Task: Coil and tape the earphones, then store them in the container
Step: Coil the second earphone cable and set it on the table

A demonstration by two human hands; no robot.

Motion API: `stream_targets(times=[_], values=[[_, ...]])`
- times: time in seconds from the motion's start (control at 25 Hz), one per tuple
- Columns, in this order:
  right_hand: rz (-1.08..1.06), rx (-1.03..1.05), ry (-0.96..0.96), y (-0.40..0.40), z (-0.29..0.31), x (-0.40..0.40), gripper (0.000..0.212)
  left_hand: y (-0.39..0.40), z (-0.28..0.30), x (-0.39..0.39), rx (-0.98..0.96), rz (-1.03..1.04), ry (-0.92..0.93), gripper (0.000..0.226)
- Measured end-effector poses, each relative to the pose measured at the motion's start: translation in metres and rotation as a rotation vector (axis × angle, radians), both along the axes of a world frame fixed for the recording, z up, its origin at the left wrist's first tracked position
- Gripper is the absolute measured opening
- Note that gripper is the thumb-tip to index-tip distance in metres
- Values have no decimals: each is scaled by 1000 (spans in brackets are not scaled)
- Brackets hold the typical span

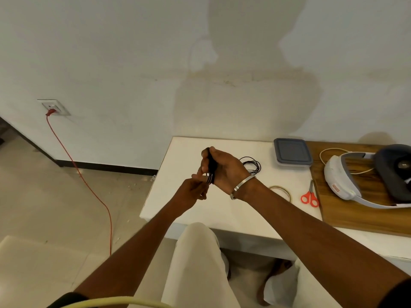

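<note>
Gripping black earphones (211, 166), right hand (224, 170); left hand (193, 191) pinching strands.

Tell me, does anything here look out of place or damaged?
Nothing is spilled or broken. The wall behind the white table shows a large yellowish stain, and small debris lies on the floor near the baseboard.

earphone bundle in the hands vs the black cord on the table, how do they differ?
The earphone bundle is gripped in the right hand, off the table, while the black cord lies loose on the white table, touched by neither hand. The bundle is folded tight into a narrow upright hank; the cord lies flat in wide open loops. The left hand pinches the bundle's lower strands. Both are thin black cable.
</note>
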State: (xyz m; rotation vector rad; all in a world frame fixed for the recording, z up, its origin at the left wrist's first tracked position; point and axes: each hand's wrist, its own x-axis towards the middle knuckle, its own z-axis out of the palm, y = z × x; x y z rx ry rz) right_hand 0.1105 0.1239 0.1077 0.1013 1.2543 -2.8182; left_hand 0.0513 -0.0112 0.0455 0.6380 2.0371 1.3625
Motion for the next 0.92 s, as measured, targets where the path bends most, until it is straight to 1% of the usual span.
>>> stream_targets(times=[0.04, 0.12, 0.2, 0.28, 0.36, 0.44, 0.48, 0.6, 0.72, 0.8, 0.92], values=[[-68, -9, 8, 0, 0, -2, 31, 2, 1, 4, 5, -33, -29, 26], [-192, 69, 39, 0, -2, -5, 32, 7, 4, 10, 5, -83, -71, 24], [-282, 277, 73, 1, -6, -4, 33, 10, 9, 17, 6, -130, -81, 22], [-309, 539, 80, 2, -11, 0, 30, 9, 12, 23, 12, -141, -90, 22], [-294, 739, 101, 2, -17, 3, 28, 7, 12, 26, 36, -98, -107, 20], [-259, 886, 109, 3, -26, 4, 27, 7, 15, 30, 72, 1, -152, 17], [-240, 940, 105, 3, -31, 4, 27, 9, 16, 32, 96, 75, -187, 19], [-262, 1031, 111, 0, -42, 3, 26, 14, 18, 40, 148, 319, -310, 30], [-290, 1046, 101, -7, -43, 2, 24, 16, 13, 45, 189, 478, -369, 32], [-298, 1035, 78, -10, -43, 3, 24, 17, 8, 49, 204, 552, -327, 33], [-318, 1011, 59, -12, -44, 2, 24, 18, 5, 57, 208, 643, -201, 28]])
